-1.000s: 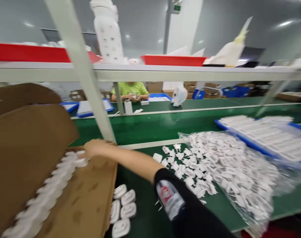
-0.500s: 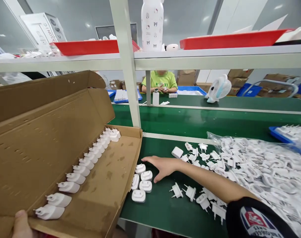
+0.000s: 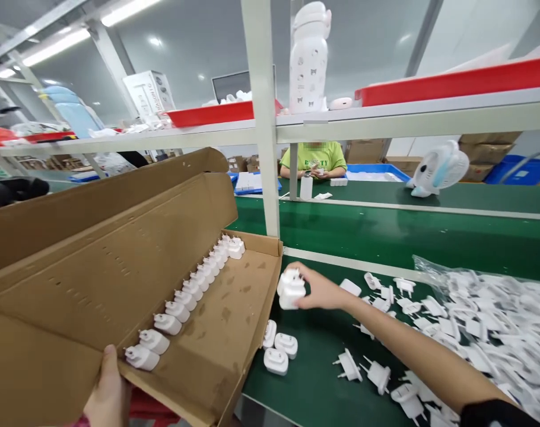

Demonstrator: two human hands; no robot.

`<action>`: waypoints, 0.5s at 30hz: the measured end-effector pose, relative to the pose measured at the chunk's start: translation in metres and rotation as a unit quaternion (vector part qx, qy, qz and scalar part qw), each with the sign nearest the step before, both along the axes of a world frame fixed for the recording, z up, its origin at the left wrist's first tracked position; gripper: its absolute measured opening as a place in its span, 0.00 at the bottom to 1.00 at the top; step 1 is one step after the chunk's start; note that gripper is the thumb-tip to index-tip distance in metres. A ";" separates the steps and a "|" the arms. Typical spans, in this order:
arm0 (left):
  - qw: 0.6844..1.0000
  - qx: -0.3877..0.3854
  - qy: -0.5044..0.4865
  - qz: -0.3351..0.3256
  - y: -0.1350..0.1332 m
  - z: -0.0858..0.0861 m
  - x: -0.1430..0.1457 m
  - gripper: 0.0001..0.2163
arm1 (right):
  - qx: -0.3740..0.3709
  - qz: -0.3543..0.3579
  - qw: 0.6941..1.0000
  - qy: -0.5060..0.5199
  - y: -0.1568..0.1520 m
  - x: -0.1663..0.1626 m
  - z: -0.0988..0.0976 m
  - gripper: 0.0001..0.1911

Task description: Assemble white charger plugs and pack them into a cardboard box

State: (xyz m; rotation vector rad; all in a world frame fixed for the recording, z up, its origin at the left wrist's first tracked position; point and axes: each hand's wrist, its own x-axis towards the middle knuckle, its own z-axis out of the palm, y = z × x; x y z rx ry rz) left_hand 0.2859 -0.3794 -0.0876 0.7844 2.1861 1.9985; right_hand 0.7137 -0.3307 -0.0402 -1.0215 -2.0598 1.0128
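Observation:
My left hand (image 3: 108, 385) grips the near edge of an open cardboard box (image 3: 221, 308), thumb on top. Inside the box, a row of white plug chargers (image 3: 192, 290) runs along the back wall, prongs pointing toward that wall. My right hand (image 3: 318, 289) is closed around white chargers (image 3: 291, 293), seemingly two held together, raised above the green table by the box's right rim. Below it on the table, three more chargers (image 3: 276, 360) stand close to the box. Loose white plug pieces with pins (image 3: 349, 364) are scattered under and around my right forearm.
A plastic bag of white plug pieces (image 3: 496, 320) lies at the right. A shelf post (image 3: 266, 148) rises behind the box. Across the green belt (image 3: 363, 222) sits a person in a green shirt (image 3: 327, 155), near a white fan (image 3: 438, 169).
My right hand has taken chargers from the small group beside the box and lifted them. The view has turned left, and my left hand still grips the box.

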 end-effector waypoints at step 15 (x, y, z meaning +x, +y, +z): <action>1.000 -0.011 0.003 -0.015 0.001 -0.030 -0.030 0.37 | 0.055 -0.154 0.964 -0.208 0.127 -0.199 -0.023 0.30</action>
